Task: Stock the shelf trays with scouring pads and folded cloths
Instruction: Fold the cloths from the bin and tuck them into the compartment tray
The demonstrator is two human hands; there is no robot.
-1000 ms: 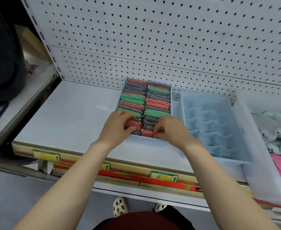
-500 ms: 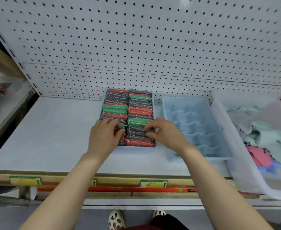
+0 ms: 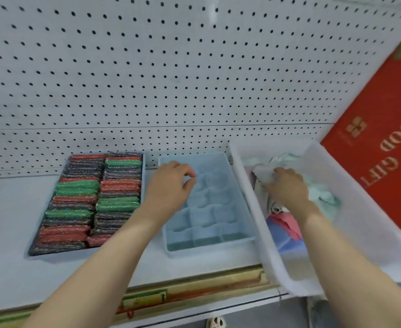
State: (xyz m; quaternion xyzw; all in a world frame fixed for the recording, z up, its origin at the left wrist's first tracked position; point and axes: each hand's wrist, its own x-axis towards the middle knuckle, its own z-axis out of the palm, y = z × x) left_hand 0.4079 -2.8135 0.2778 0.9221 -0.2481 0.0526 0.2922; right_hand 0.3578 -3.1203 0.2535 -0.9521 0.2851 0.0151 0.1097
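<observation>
A tray (image 3: 145,176) on the left of the shelf is packed with two rows of red, green and dark scouring pads (image 3: 81,204). Beside it stands a light blue divided tray (image 3: 246,223) with nothing in its compartments. My left hand (image 3: 171,185) hovers over that tray's left side, fingers loosely curled, holding nothing. At the right a translucent white bin (image 3: 251,197) holds loose cloths (image 3: 322,195) in pale green, pink and blue. My right hand (image 3: 287,185) is inside the bin and grips a whitish cloth (image 3: 263,175).
A white pegboard wall (image 3: 171,79) backs the shelf (image 3: 10,233). A red gift box (image 3: 379,147) leans at the far right behind the bin. The bin overhangs the shelf's front edge (image 3: 194,290), which carries price labels.
Both hands left the scouring pad tray and moved right. The left hand is now over the blue tray, the right hand has gone into the bin and taken hold of a cloth.
</observation>
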